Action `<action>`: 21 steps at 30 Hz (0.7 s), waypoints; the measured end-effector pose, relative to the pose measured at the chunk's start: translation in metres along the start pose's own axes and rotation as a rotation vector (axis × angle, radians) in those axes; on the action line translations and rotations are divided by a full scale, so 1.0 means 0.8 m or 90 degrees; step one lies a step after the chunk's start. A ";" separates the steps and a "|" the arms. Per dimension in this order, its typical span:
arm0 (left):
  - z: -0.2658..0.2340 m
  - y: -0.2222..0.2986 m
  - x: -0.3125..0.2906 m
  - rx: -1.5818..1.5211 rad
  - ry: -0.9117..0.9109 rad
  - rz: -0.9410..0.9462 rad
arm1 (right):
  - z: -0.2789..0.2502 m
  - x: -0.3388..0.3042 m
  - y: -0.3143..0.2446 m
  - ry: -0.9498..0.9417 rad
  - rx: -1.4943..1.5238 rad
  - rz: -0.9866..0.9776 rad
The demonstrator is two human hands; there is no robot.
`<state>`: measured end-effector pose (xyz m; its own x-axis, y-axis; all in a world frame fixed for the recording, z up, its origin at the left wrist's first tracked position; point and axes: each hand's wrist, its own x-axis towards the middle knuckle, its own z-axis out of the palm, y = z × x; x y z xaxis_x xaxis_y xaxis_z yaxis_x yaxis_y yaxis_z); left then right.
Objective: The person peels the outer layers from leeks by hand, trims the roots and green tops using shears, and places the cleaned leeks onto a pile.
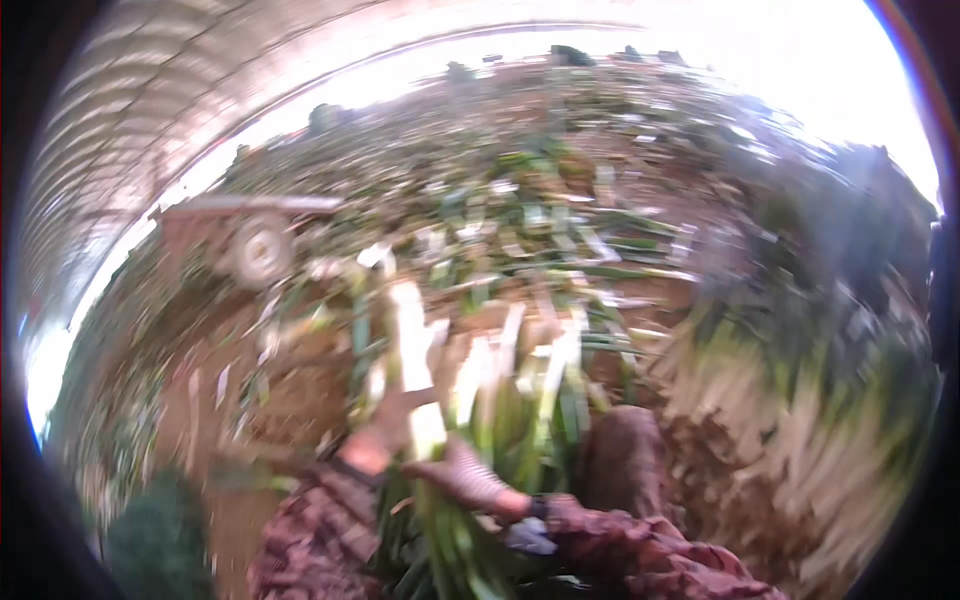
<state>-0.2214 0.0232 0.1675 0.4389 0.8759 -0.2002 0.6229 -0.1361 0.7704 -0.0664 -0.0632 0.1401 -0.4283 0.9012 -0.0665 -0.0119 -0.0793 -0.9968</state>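
At the upper left, a pale arched roof (130,150) with curved ribs runs along the ground's left edge, and a dark green blurred shape (158,540) sits at the near left corner. Next comes a cart (250,205) with a flat bed and a pale wheel (262,250), standing toward the far left of the ground (300,405), whose brown soil lies strewn with leafy scraps. A patterned reddish sleeve (310,530) rises from the near edge to a dark band (355,472) and the left hand (390,420), its fingers closed around the pale stem of a leek (410,335). The leek is held up over the near middle of the ground, white end pointing to the far edge, green leaves trailing to the near edge; blur hides whether it is one or several. Just below and to the right, the right hand (466,475) also has its fingers wrapped across the stem, with a dark wristband (538,507) and a second patterned sleeve (650,550) behind it. Beyond the hands lie more leeks (555,370), white ends away from the person, and loose ones scatter toward the far edge. A brown-clad knee (628,455) is beside them. Along the right edge spreads a large heap of leeks (800,440), pale ends nearest crumbled soil (715,465)
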 end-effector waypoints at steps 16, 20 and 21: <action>-0.229 0.181 -0.096 0.428 0.364 0.020 | -0.085 -0.025 -0.184 0.339 -0.649 -0.642; -0.088 0.131 -0.083 0.277 -0.083 -0.140 | -0.075 -0.034 -0.128 0.305 -0.805 -0.726; -0.051 0.121 -0.086 0.260 -0.190 -0.180 | -0.072 -0.048 -0.097 0.209 -0.879 -0.600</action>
<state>-0.2178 -0.0315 0.2805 0.3462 0.7435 -0.5721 0.9160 -0.1360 0.3775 0.0028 -0.0674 0.2172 -0.5396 0.4730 0.6965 0.6763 0.7362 0.0240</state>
